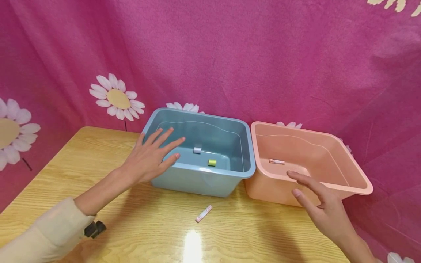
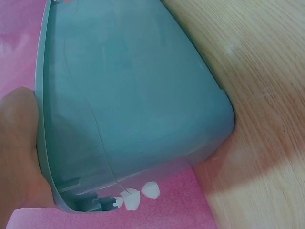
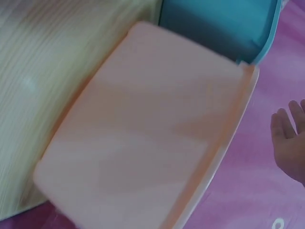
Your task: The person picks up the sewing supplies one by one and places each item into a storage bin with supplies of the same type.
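My left hand [image 1: 146, 159], fingers spread and holding nothing, reaches over the front left rim of a blue plastic bin [image 1: 200, 182]. On that bin's floor lie a small lilac cylinder [image 1: 197, 150] and a yellow-green one [image 1: 212, 163]. Beside it on the right is a peach plastic bin [image 1: 274, 189], with a small pink-and-white strip [image 1: 277, 161] inside. The right hand [image 1: 323, 204], its fingers loosely extended and gripping nothing, is nearest the peach bin's front rim and overlaps it in the head view. A similar pink-and-white strip [image 1: 204, 213] lies on the table before the blue bin.
Both bins stand side by side on a wood-grain table [image 1: 158, 233]. Behind them hangs a magenta cloth [image 1: 210, 62] printed with white daisies. A black strap-like piece [image 1: 95, 229] shows below the left sleeve [image 1: 52, 230].
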A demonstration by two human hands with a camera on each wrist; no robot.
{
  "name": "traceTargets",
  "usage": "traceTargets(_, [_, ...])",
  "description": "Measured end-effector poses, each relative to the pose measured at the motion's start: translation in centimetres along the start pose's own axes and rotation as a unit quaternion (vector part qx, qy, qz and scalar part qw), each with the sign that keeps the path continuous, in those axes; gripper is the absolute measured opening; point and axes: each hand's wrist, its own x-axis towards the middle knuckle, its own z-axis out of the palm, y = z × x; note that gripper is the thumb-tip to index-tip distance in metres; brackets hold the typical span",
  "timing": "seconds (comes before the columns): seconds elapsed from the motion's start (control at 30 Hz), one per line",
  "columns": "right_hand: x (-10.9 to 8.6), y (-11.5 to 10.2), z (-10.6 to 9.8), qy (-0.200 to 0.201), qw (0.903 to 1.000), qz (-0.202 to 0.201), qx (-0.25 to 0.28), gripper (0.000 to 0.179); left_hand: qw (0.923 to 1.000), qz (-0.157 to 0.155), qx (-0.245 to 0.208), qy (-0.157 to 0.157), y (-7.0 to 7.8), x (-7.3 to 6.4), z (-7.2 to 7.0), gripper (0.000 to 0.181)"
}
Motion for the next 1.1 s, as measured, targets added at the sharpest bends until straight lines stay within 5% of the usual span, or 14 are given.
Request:
traceTargets(0.17, [-0.2,-0.9,1.8,-0.029,0.9986,-0.033,0.028,0.053,1.0000,-0.004,0.001,-0.004,0.0,0.0,0.0,0.056])
traceTargets(0.63, [-1.3,0.0,8.4,-0.133,0.9862,0.034,0.093,0.038,1.0000,-0.004,-0.005,-0.002,0.2,-0.1,-0.1,0.055])
traceTargets(1.1, [-0.9,1.4,14.0,-0.258,0.9475,0.074,0.174,0.037,1.0000,-0.001,-0.003,0.000,0.0,-0.1,0.1,0.055])
